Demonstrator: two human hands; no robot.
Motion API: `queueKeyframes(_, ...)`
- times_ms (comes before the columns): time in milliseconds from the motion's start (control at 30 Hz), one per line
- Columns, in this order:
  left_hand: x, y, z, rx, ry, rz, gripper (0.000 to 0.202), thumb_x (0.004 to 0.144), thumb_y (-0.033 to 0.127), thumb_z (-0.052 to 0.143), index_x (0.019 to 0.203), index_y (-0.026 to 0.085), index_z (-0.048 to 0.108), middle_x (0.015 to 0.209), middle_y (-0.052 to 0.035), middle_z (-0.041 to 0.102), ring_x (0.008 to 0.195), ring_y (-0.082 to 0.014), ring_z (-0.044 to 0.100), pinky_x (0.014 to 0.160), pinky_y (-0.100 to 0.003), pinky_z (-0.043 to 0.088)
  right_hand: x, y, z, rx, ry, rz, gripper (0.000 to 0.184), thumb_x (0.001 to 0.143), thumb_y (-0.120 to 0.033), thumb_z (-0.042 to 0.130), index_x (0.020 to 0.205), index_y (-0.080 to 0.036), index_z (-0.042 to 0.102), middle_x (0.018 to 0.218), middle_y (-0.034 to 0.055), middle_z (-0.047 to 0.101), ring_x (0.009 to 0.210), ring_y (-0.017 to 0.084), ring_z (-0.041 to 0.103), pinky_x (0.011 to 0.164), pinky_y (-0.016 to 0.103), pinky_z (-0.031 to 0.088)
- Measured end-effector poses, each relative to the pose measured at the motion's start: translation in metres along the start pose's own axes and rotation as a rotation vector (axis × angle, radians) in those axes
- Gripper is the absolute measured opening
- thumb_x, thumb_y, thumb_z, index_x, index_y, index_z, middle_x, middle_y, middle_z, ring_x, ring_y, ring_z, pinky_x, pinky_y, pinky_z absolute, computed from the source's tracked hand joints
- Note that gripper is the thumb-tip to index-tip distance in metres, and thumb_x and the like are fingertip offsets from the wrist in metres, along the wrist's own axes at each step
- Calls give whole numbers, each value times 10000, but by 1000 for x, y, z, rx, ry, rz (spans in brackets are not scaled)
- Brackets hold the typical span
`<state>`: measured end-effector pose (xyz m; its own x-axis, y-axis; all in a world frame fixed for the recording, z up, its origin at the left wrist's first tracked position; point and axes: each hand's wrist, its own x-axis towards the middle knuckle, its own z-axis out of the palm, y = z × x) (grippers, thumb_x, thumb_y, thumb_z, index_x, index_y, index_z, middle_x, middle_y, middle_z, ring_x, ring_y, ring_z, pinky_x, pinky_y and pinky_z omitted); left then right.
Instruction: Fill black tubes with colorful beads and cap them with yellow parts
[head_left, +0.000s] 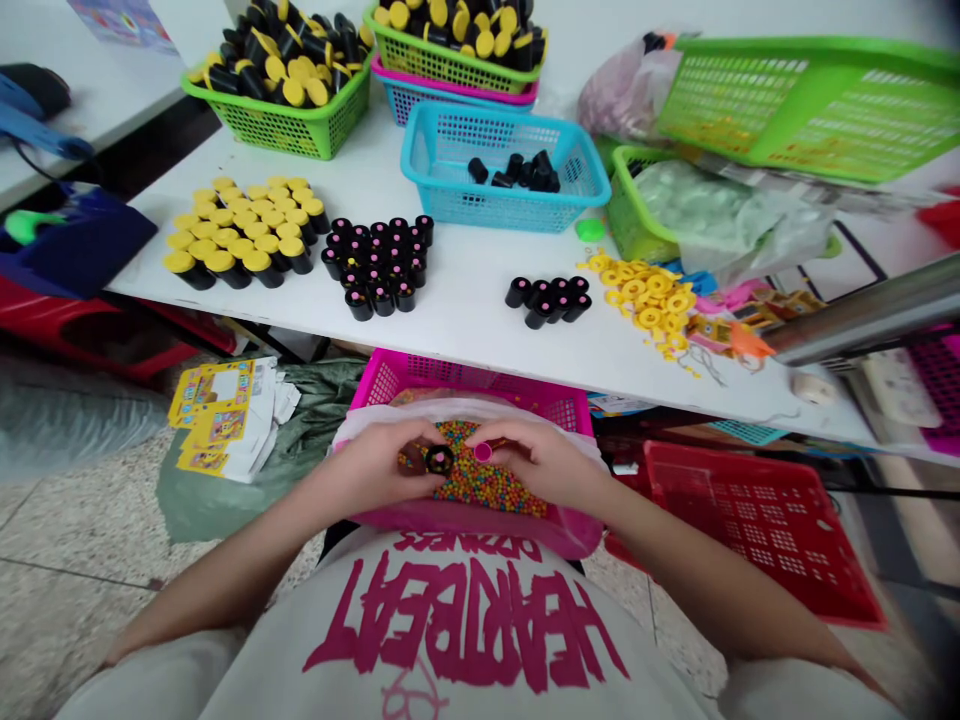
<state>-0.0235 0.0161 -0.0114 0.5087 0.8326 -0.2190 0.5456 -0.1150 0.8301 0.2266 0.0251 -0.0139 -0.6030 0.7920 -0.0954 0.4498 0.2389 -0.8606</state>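
My left hand (386, 465) is closed around a small black tube (439, 460), its open mouth facing up. My right hand (536, 462) pinches a small pink cap (484, 452) right beside the tube. Both hands rest over a pile of tiny multicoloured beads (487, 485) in a clear bag inside a pink basket (465, 380) on my lap. On the white table (465, 290) ahead stand a cluster of black tubes with pink tops (379, 262), a cluster of yellow-capped tubes (244, 235), a few open black tubes (551, 297) and a heap of yellow rings (649, 295).
A blue basket (442, 150) holds a few black tubes. Green baskets (289, 120) at the back are full of yellow-capped tubes. A tilted green basket (810, 100) and plastic bags lie at the right. A red crate (750, 520) and printed cards (214, 410) sit on the floor.
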Motion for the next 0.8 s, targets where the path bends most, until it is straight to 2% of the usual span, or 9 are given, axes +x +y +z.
queueKeyframes(100,-9,2,-29,19,145,-68,289,774,373,696,1012,223,631,830,4,717,692,-147,665,651,-259,535,0,5,5,-118,-77,18,248,894,-131,556,1079,-231,687,1085,34,715,999,167,655,904,329,518)
queueKeyframes(233,-1,-15,-73,176,584,-180,365,743,457,728,1024,244,631,889,-9,723,758,-180,680,704,-292,547,4,27,29,-415,-221,52,213,907,-137,543,1044,-173,702,1088,105,689,999,218,655,918,367,512)
queueKeyframes(300,12,-29,-91,219,747,-233,375,734,468,729,1019,248,624,943,-20,729,799,-199,692,736,-310,550,8,39,43,-570,-318,107,229,897,-85,509,1020,-132,697,1070,138,680,952,230,669,880,358,528)
queueKeyframes(367,29,-40,-104,214,800,-266,381,718,461,733,1007,242,617,980,-31,730,824,-211,702,747,-318,551,13,48,57,-669,-381,154,260,862,-22,487,1011,-101,685,1031,154,681,871,230,685,813,339,546)
queueKeyframes(433,47,-47,-111,197,795,-290,398,699,448,743,1003,229,610,978,-39,729,828,-213,705,746,-314,549,19,52,67,-703,-384,172,286,838,2,479,1021,-99,674,1005,156,686,804,226,691,744,322,554)
queueKeyframes(567,68,-51,-117,156,765,-311,429,698,417,756,1038,217,587,989,-49,711,822,-198,696,721,-293,534,32,48,82,-708,-381,131,246,832,-41,524,1014,-114,673,990,151,686,800,235,697,682,297,552)
queueKeyframes(667,65,-45,-118,235,764,-275,540,686,397,783,1135,217,543,1020,-65,664,774,-197,669,724,-323,531,41,41,88,-707,-392,90,249,812,-22,529,1004,-93,671,1003,151,680,833,240,699,689,294,552)
queueKeyframes(733,61,-33,-116,362,860,-193,564,707,411,776,1168,206,523,1050,-86,615,769,-201,639,776,-369,528,45,38,90,-703,-390,65,265,812,-7,514,1010,-93,667,1024,155,677,863,238,696,702,291,550)
queueKeyframes(800,64,-15,-108,439,936,-69,490,761,427,735,1143,196,535,1021,-87,585,779,-202,611,799,-384,523,48,37,92,-692,-389,48,258,812,-18,520,1011,-100,663,1016,149,680,850,235,694,683,292,547)
